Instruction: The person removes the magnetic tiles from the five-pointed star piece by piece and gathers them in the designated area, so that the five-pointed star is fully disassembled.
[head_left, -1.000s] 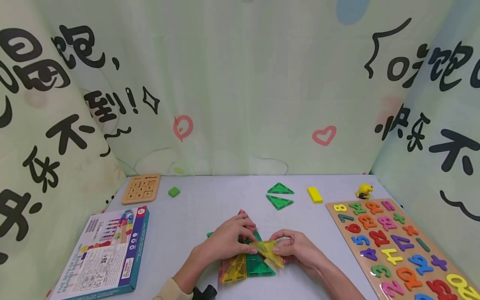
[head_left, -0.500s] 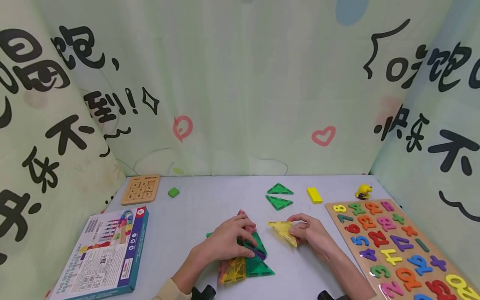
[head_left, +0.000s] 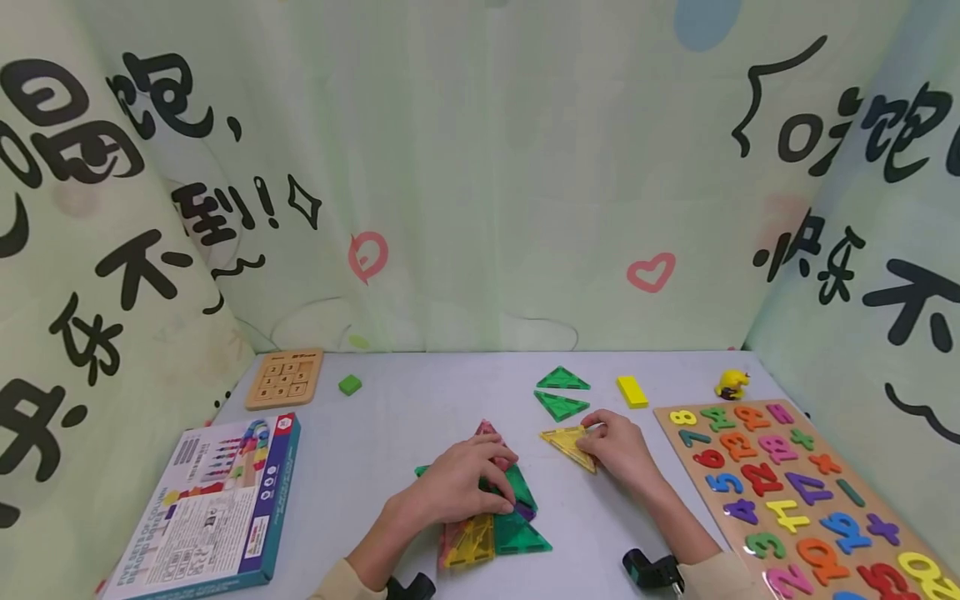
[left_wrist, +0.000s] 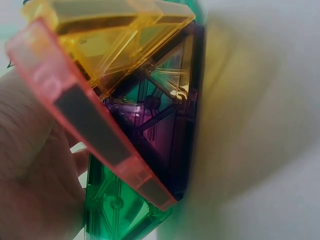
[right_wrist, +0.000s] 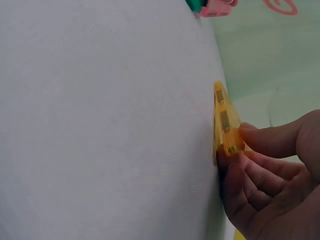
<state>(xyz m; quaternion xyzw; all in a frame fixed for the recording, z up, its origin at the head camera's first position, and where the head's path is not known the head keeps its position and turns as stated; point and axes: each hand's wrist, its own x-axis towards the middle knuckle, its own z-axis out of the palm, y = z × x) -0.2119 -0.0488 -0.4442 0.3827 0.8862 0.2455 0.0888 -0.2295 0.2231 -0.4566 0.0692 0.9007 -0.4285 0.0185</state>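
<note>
A structure of translucent magnetic tiles [head_left: 517, 535], in green, yellow, pink and purple, sits on the table in the head view. My left hand [head_left: 463, 482] lies over it, fingers and thumb curled on its upper part and hiding some of it. In the left wrist view a pink tile [left_wrist: 90, 117] crosses in front of a purple tile [left_wrist: 157, 130]. To the right, my right hand [head_left: 621, 450] pinches a yellow triangular magnetic tile [head_left: 568, 445] by one edge, low over the table. The right wrist view has the thumb above the tile and the fingers beneath.
Two green triangle tiles [head_left: 562, 407] and a yellow block [head_left: 632, 392] lie behind the right hand. A number board [head_left: 757, 492] and yellow figurine [head_left: 731, 384] are at right. A boxed set [head_left: 202, 500], wooden number puzzle [head_left: 285, 379] and green block [head_left: 349, 384] stand left.
My right hand has drawn the yellow triangular tile off the structure, back and to the right, and lowered it toward the table. The left hand has stayed on the structure.
</note>
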